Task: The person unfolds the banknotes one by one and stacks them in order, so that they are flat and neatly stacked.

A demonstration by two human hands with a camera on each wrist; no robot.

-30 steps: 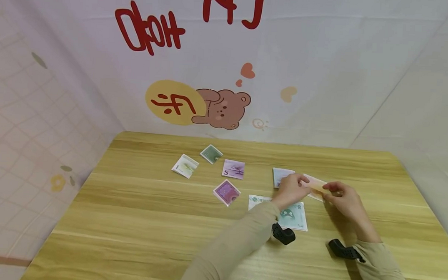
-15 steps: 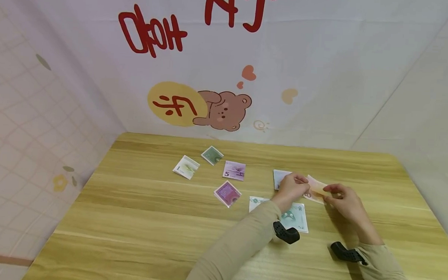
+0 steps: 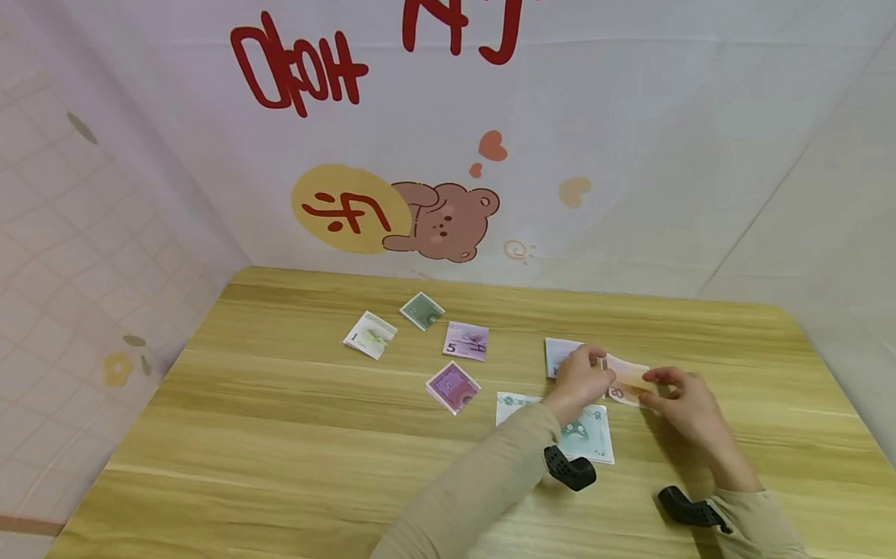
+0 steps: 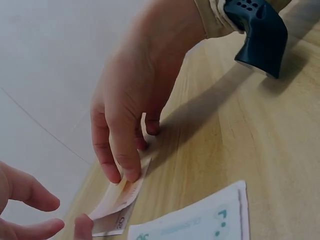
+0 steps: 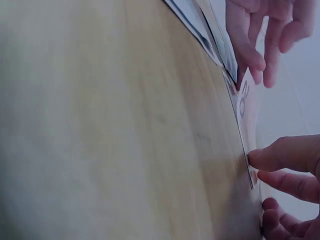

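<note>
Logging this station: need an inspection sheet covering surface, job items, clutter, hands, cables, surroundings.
Surface: wood-grain table.
Job items: orange note, curved; blue note and mint note, both partly hidden.
Clutter: 1 note, dark-green note, purple note, magenta note, lying apart.
Hands: right hand pinches the orange note; left hand at its other end, grip unclear. Black device on each wrist.
Cables: nothing seen.
Surroundings: white backdrop, printed bear.

On the table, the 1 note lay farthest left, the 2 note behind and right. Further right sat the rear 5 note, behind the front 5 note; then the 10 note, and the rightmost note between left hand and right hand.
</note>
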